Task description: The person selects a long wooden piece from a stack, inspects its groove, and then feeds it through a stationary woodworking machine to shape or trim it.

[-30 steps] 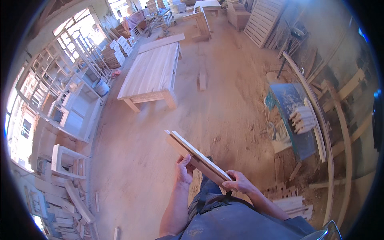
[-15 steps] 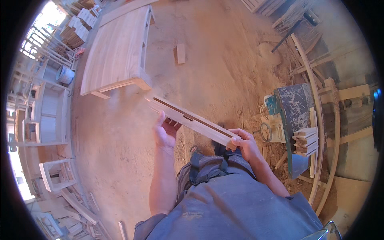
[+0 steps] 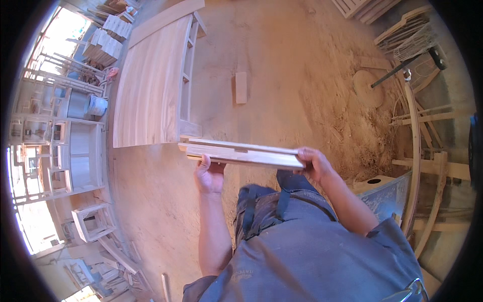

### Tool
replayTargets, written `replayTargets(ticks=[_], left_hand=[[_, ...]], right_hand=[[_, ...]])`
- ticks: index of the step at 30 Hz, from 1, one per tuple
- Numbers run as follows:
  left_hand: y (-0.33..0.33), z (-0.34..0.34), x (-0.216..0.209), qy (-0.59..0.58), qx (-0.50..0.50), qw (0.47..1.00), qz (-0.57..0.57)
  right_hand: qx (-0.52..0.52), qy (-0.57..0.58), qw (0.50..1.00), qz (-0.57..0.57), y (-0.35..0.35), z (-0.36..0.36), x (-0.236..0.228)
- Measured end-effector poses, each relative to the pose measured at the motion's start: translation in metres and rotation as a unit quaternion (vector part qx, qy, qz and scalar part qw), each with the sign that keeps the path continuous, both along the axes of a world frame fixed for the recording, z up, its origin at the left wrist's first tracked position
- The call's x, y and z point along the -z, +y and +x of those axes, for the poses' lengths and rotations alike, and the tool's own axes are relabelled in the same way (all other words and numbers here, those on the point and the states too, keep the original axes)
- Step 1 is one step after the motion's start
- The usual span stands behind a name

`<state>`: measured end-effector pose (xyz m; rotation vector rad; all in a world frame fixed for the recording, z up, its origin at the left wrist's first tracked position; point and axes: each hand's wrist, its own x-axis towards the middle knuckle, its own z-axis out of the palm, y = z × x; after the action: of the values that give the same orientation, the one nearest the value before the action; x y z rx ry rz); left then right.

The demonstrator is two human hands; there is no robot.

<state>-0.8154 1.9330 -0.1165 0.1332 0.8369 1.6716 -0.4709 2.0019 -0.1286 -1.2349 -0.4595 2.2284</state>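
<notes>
A bundle of pale wooden strips [image 3: 226, 153] spans crosswise in front of my body, between both hands. A long gap or groove runs along it, with a small notch near its middle. My left hand [image 3: 210, 177] grips the left part from below, its thumb up against the near side. At the right end my right hand [image 3: 313, 163] is closed round the strips. How many pieces lie together I cannot tell. Just beyond the bundle's left end stands a large slatted wooden panel on a frame [image 3: 146, 95], low over the floor.
A wooden block [image 3: 241, 86] lies on the dusty floor [image 3: 287, 65] ahead. To the left are a bucket [image 3: 97, 104], a cabinet frame [image 3: 86, 156] and a small wooden frame [image 3: 94, 223]. A machine table [image 3: 390, 194] and long curved wood pieces [image 3: 413, 156] stand on the right.
The strips have swung from slanting down to the right to nearly level, the right end rising. My view has turned, so the machine at right now shows only in part.
</notes>
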Motion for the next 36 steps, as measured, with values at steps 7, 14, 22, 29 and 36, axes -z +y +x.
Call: replayTargets(ticks=[7,14,22,29,36], left_hand=[[0.107,0.004,-0.034,-0.062,-0.029,0.997,0.026],[0.224,-0.004,-0.019,-0.057,-0.085,0.992,0.071],[0.348,0.028,-0.01,-0.105,-0.111,0.979,0.136],[0.408,0.057,-0.011,-0.151,-0.077,0.981,0.096],[0.435,0.115,-0.052,0.176,0.06,0.965,-0.184]], right_hand=[[-0.026,-0.009,0.998,0.059,0.169,-0.007,-0.007],[0.002,0.117,0.984,0.138,0.336,-0.022,-0.032],[0.174,0.345,0.919,0.078,0.44,-0.076,-0.048],[-0.017,0.259,0.965,0.044,0.485,-0.145,-0.053],[-0.197,0.104,0.958,0.18,0.58,-0.164,-0.072]])
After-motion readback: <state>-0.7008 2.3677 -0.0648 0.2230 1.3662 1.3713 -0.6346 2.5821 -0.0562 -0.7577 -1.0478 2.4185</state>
